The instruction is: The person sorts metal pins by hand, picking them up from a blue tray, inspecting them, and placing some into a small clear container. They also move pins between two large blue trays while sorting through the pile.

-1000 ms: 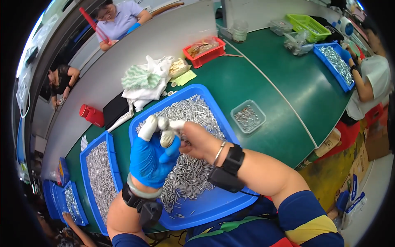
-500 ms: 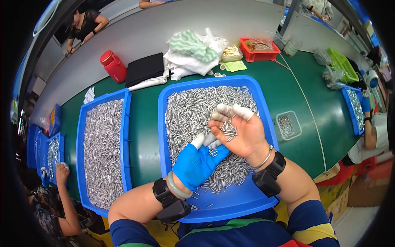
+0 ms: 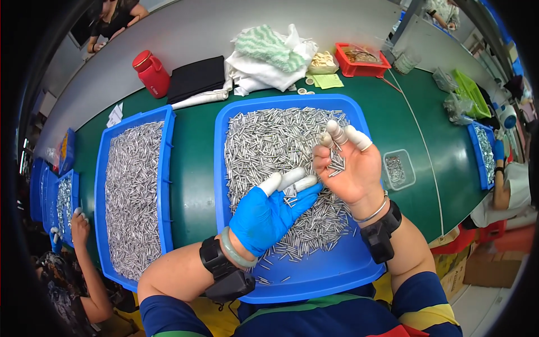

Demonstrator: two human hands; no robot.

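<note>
A few shiny pins are picked up, lying loose in the right hand with its fingers softly curled, and some in the loosely cupped left hand, but a big heap is left in the blue tray below

Left hand: fingers seemingly half-curled | right hand: palm up, cupped

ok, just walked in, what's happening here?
Someone is handling small metal pins over a blue tray of loose ones. The right hand, with white fingertip covers, cups a few in its upturned palm. The blue-gloved left hand is open, palm up, with a few more. A second blue tray of pins stands to the left.
</note>
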